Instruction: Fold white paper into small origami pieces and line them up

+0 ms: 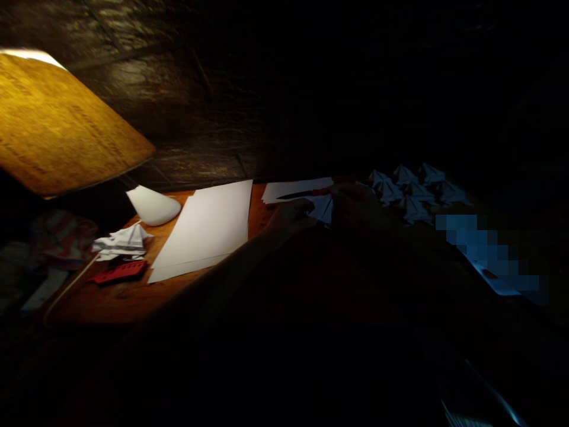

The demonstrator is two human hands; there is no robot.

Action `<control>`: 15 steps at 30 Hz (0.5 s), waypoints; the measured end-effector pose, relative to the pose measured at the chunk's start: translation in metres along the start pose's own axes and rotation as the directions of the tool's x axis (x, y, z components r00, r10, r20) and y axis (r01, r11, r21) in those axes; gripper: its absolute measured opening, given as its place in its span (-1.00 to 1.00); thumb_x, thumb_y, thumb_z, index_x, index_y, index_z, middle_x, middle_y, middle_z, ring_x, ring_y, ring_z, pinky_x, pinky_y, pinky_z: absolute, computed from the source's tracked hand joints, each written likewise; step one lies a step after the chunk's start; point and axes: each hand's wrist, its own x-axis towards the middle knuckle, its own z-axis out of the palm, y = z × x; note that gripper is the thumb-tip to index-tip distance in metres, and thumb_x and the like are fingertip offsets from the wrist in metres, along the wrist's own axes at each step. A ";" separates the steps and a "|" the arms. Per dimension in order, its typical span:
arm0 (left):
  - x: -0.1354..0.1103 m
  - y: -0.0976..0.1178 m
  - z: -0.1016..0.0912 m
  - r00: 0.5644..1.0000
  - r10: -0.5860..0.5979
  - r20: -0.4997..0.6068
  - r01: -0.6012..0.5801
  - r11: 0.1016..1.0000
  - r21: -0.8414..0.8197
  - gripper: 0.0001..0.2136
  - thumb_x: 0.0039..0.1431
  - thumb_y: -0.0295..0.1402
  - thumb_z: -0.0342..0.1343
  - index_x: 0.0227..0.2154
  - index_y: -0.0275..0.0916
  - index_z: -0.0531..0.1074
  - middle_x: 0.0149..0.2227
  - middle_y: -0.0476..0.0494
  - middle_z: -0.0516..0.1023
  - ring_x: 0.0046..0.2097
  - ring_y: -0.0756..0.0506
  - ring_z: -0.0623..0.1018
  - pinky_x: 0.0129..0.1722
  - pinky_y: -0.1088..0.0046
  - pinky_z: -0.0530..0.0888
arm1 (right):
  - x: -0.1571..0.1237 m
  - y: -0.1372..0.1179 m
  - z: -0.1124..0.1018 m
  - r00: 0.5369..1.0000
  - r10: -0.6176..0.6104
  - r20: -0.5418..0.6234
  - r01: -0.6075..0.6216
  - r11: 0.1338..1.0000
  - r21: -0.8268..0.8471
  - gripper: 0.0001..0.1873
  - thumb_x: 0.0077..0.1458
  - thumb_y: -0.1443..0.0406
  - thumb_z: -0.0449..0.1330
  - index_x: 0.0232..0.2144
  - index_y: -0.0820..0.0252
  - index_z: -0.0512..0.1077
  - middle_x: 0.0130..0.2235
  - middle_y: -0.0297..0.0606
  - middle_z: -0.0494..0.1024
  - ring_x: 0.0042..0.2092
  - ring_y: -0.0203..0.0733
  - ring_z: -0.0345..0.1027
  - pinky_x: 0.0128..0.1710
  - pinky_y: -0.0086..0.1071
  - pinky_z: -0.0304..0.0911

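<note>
Between my two hands, above the wooden table, is a small folded white paper figure point(323, 210) with pointed edges. My left hand point(291, 218) pinches its left side. My right hand point(361, 207), mostly in shadow, is closed on its right side. Just behind, a dark blade with a reddish handle point(296, 194) lies over white paper sheets point(272, 193). Several similar folded paper figures point(413, 209) stand grouped to the right of my right hand.
A large stack of white paper point(207, 228) lies left of my hands on the wooden table point(178, 284). Further left are a white lamp base point(153, 206), a yellow lampshade point(66, 124), crumpled paper point(127, 240) and a red object point(120, 272). A bluish lit screen point(493, 279) is at right.
</note>
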 end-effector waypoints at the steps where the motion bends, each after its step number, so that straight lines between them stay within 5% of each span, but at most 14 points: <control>1: 0.001 -0.001 0.000 1.000 0.003 -0.014 -0.003 1.000 0.000 -0.67 -0.10 -0.28 0.48 -0.31 -0.27 0.52 -0.37 0.00 0.52 -0.36 0.02 0.47 -0.33 0.48 0.40 | 0.000 -0.001 -0.001 1.000 0.020 -0.007 -0.020 1.000 0.007 -0.53 0.10 -0.12 0.34 -0.27 0.16 0.64 -0.43 -0.31 0.51 -0.34 -0.20 0.36 -0.36 -0.34 0.24; 9: 0.002 -0.003 0.000 0.995 -0.002 -0.098 -0.002 0.999 -0.044 -0.63 -0.11 -0.31 0.50 -0.23 -0.27 0.55 -0.23 -0.07 0.61 -0.19 -0.05 0.58 -0.10 0.37 0.50 | -0.002 0.000 0.000 0.999 0.026 0.020 -0.027 0.998 0.050 -0.63 -0.03 0.00 0.48 -0.33 0.14 0.61 -0.29 -0.26 0.61 -0.26 -0.18 0.46 -0.21 -0.29 0.36; 15: -0.001 0.003 -0.002 0.999 -0.033 -0.020 0.026 0.963 -0.268 -0.63 -0.05 -0.32 0.39 -0.14 -0.25 0.54 -0.13 -0.14 0.61 -0.10 -0.14 0.61 0.01 0.22 0.54 | -0.002 -0.002 -0.002 0.999 0.028 -0.021 -0.026 0.998 0.061 -0.73 -0.05 0.11 0.47 -0.37 0.14 0.59 -0.29 -0.27 0.61 -0.24 -0.16 0.47 -0.13 -0.24 0.38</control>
